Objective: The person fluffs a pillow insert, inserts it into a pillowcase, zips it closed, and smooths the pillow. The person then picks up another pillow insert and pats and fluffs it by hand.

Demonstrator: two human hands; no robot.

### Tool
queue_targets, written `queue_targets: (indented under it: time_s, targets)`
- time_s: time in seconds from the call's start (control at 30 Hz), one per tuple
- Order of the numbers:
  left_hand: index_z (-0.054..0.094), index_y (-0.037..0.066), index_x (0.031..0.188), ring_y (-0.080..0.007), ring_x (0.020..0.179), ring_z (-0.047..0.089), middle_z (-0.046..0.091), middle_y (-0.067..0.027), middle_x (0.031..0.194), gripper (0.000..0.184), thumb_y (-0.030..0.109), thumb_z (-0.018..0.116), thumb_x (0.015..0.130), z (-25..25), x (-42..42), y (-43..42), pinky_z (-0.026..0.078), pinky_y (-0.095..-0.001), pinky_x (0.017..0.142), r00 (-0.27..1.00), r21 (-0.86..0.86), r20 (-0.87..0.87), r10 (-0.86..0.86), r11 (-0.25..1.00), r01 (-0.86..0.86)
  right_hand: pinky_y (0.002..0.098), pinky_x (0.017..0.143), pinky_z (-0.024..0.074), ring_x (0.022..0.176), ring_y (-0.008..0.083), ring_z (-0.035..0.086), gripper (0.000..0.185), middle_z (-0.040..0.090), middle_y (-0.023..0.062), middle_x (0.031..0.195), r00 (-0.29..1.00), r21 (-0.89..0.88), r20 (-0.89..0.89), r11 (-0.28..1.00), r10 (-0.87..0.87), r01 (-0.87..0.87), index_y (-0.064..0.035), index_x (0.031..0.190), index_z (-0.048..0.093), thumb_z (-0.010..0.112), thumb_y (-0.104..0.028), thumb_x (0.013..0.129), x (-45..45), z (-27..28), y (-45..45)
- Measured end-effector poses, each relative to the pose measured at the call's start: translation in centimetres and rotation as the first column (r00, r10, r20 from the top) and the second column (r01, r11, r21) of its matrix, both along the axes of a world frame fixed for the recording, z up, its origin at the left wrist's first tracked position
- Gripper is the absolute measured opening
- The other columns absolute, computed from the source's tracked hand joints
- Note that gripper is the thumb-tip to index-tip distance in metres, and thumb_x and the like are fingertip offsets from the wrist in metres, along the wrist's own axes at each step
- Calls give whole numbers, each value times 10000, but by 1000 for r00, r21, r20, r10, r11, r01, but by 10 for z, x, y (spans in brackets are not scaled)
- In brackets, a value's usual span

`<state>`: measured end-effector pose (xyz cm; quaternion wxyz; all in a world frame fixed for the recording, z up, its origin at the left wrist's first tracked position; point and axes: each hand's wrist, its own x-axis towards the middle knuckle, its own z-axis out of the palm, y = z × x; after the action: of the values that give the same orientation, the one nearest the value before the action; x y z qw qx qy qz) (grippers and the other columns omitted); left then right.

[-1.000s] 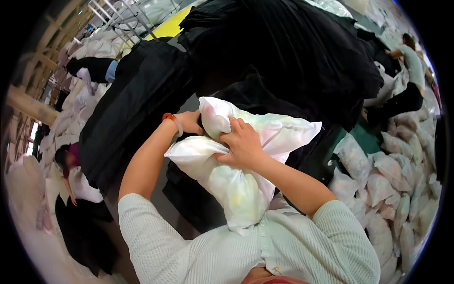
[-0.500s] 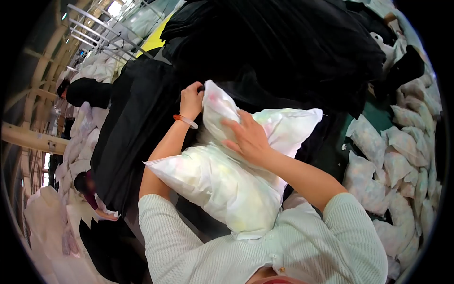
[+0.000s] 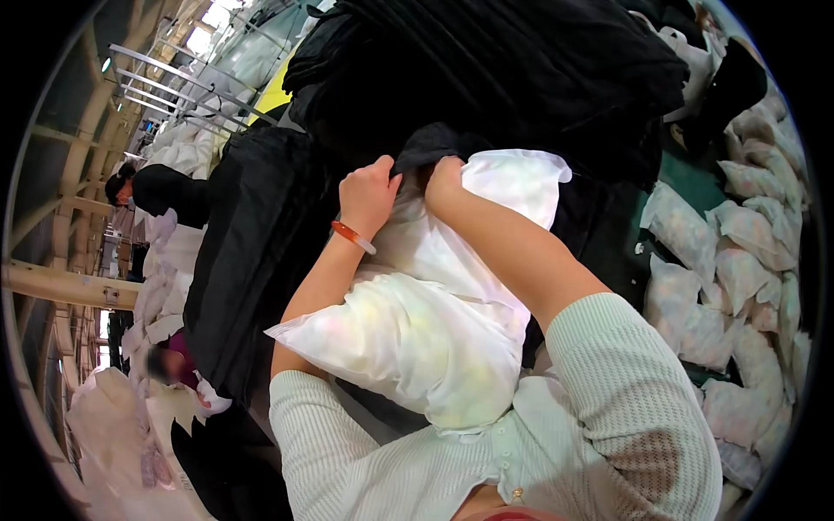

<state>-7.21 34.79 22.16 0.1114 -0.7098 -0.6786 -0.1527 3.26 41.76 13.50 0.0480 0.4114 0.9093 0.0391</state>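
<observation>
A stuffed white pillow-like bag (image 3: 434, 347) lies against my front, its pointed corner to the left. Behind it is a second white bag (image 3: 517, 187), partly under my right forearm. Above them, my left hand (image 3: 369, 195) is closed on the edge of a black cloth (image 3: 430, 146). My right hand (image 3: 443, 182) is bent down at the same cloth, closed, its fingertips mostly hidden behind the wrist and fabric. The cloth is bunched between my two hands, over the top of the white bags.
Large black fabric piles stand ahead (image 3: 504, 69) and at the left (image 3: 252, 252). Many filled white bags (image 3: 682, 230) lie on the right. A metal rack (image 3: 174, 87) is at upper left. Co-workers (image 3: 169, 191) are at the left, and a dark-clad leg (image 3: 738, 87) shows at upper right.
My right hand has left the white bags' surface and moved up to the black cloth. The cloth is now raised between my hands. The front bag has spread out since the earliest frame.
</observation>
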Motion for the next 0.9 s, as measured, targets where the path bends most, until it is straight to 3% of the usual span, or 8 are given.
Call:
queue_targets:
  time_s: [0.1, 0.17, 0.23, 0.37, 0.43, 0.53, 0.77, 0.9]
  targets:
    - [609, 74, 870, -402, 742, 641, 661, -173, 756, 164, 226, 663, 843, 3, -6, 4, 509, -483, 628, 993, -4, -37, 109, 994, -109, 438, 931, 449, 1161, 344, 564, 445, 588, 170, 1277, 977, -260, -208, 966, -44, -12, -62, 1255, 610, 575, -248, 853, 19, 13, -8]
    - [621, 73, 878, -400, 750, 647, 664, -173, 757, 152, 218, 656, 849, 1, -11, 7, 517, -481, 637, 990, 9, -26, 135, 991, -135, 473, 1068, 327, 1328, 402, 398, 567, 454, 233, 1411, 786, -171, -612, 985, -88, -23, -32, 1348, 513, 587, -277, 843, 40, 7, -46]
    - [620, 78, 873, -398, 757, 652, 666, -171, 758, 145, 219, 649, 854, -3, -7, 7, 525, -481, 651, 995, 44, 12, 100, 994, -100, 507, 1121, 217, 1393, 415, 267, 642, 368, 237, 1470, 666, 202, -710, 972, 228, -117, -22, 1375, 464, 585, -362, 845, 49, 3, -89]
    - [617, 75, 852, -383, 743, 660, 671, -184, 763, 149, 222, 643, 847, -6, 14, -2, 533, -469, 646, 996, -129, -91, -10, 992, -2, 535, 1138, 148, 1413, 401, 226, 719, 328, 217, 1500, 832, 79, -538, 991, 134, -109, -37, 1409, 422, 548, -475, 852, 33, -6, -85]
    - [601, 67, 811, -358, 714, 669, 669, -168, 733, 162, 222, 629, 850, -17, 17, -12, 536, -452, 630, 997, -179, -68, -38, 983, 26, 558, 1137, 104, 1426, 380, 212, 749, 315, 181, 1521, 961, -57, -277, 998, -4, -13, -56, 1440, 382, 489, -533, 873, 15, -14, -66]
    - [603, 75, 811, -362, 677, 652, 651, -164, 688, 172, 235, 607, 874, -45, 26, -27, 521, -456, 611, 985, -218, -122, -118, 972, 90, 548, 1143, 115, 1406, 388, 243, 693, 376, 160, 1484, 958, -53, -286, 998, 1, -16, -57, 1397, 452, 497, -494, 860, -7, -79, -35]
    - [609, 54, 811, -377, 701, 639, 653, -170, 718, 197, 241, 606, 870, -53, 4, -23, 513, -464, 620, 1000, -204, 23, -5, 979, 10, 526, 1164, 74, 1426, 391, 181, 680, 340, 184, 1493, 899, -473, -438, 847, 15, -245, -70, 1390, 465, 490, -483, 851, 8, -13, -19]
    - [634, 57, 821, -389, 721, 633, 652, -178, 733, 200, 250, 611, 867, -59, -14, -14, 504, -478, 643, 988, -186, 130, 81, 981, -56, 507, 1171, 83, 1413, 387, 216, 710, 340, 160, 1506, 945, 8, -327, 1000, 11, -9, -56, 1417, 417, 462, -482, 850, 8, -31, -49]
